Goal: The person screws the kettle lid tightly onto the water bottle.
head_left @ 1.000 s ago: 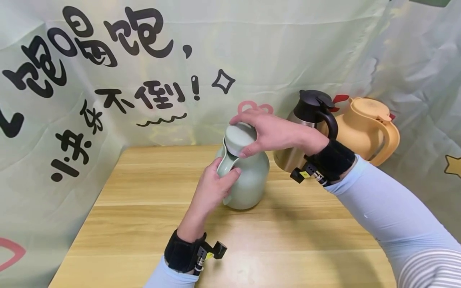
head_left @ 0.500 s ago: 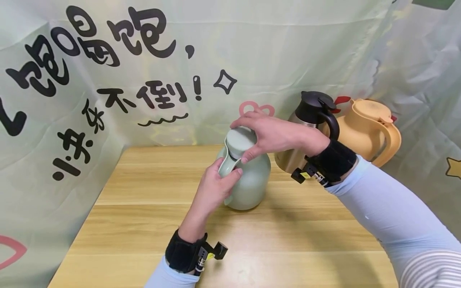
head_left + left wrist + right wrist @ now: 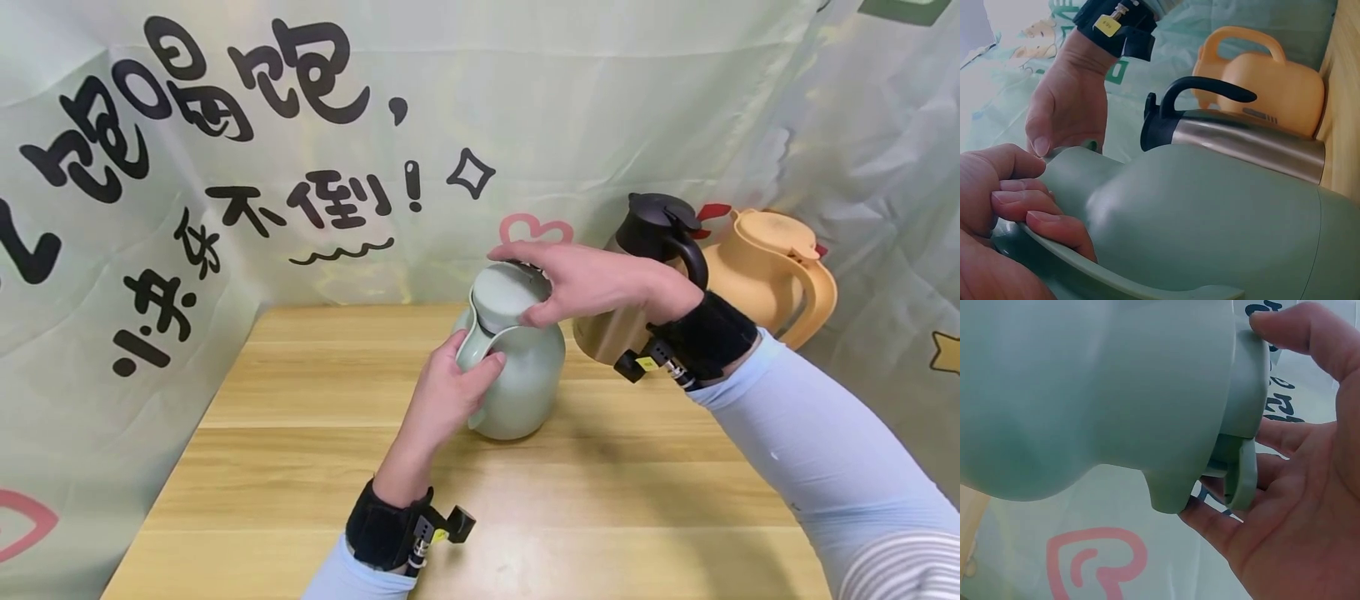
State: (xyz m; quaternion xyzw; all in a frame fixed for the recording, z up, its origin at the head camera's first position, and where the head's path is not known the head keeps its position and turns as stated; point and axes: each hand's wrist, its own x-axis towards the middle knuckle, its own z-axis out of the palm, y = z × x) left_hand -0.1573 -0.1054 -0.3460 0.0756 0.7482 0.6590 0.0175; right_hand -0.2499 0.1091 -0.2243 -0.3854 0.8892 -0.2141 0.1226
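A pale green thermos jug (image 3: 525,379) stands upright on the wooden table. My left hand (image 3: 446,387) grips its handle (image 3: 474,346), thumb lying along the top and fingers wrapped beneath, as the left wrist view also shows. The round green lid (image 3: 506,296) sits in the jug's mouth. My right hand (image 3: 592,279) spans the lid loosely, thumb at the near edge and fingers stretched out past the far side. In the right wrist view, a space shows between palm and lid, and the fingers reach by the spout (image 3: 1169,490).
Behind the jug to the right stand a steel jug (image 3: 1247,140) with a black top and handle, and an orange jug (image 3: 750,275). A printed cloth (image 3: 420,83) hangs close behind the table (image 3: 315,467) and along its sides.
The lid has gone from slightly raised and tilted to lower in the mouth. My right hand has loosened and shifted a little right. My left hand keeps its hold on the handle.
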